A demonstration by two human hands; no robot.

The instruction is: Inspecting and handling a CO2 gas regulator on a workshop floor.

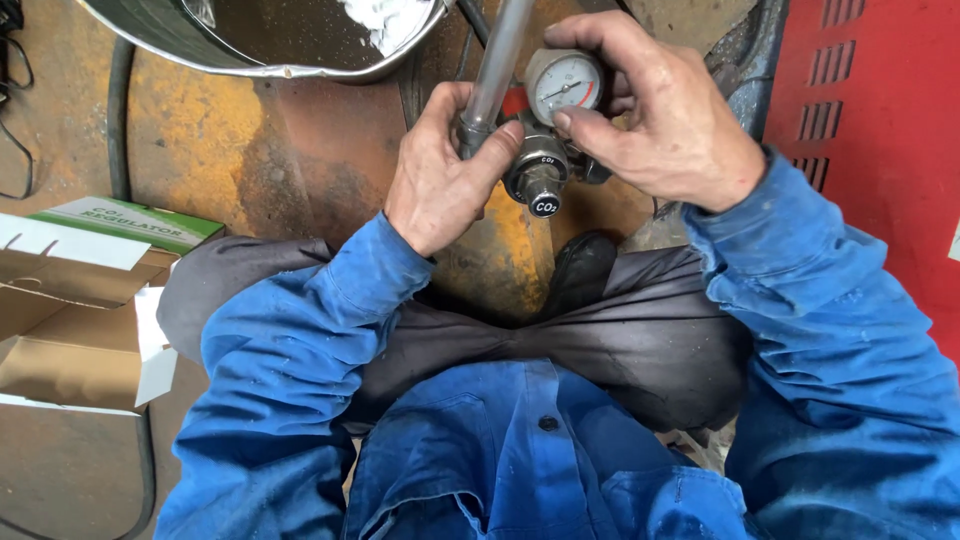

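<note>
1. Plainly, the left hand (437, 180) was wrapped around the end of a grey metal tube (492, 75), its fingers closed on the tube just where it met the gas regulator (540, 150), the thumb pressed against the regulator's body.
2. The right hand (665, 115) curled over the round pressure gauge (565, 85) from the side, fingers closed around its rim, with the thumb tip resting below the dial face.
3. The regulator was held in the air between the two hands, above the person's lap and over the rusty orange floor (230, 140), with its black end cap (545, 205) pointing toward the camera.
4. As a judgement, the regulator looked like a compact, solid metal piece: stiff, fairly heavy for its size, and not slippery where its body is knurled or angular. The gauge seemed the delicate part, since its clear face and thin case could crack or bend under a hard squeeze, so the sturdy body and the tube joint seemed the better places to grip.
5. The tube looked rigid and smooth, likely to turn in a loose grasp.
6. An open cardboard box (70, 320) with a green-edged flap lay on the floor to the person's left, and a metal basin (270, 60) holding dark liquid and white foam stood beyond the hands. A red panel (870, 100) with slots rose on the right.
</note>
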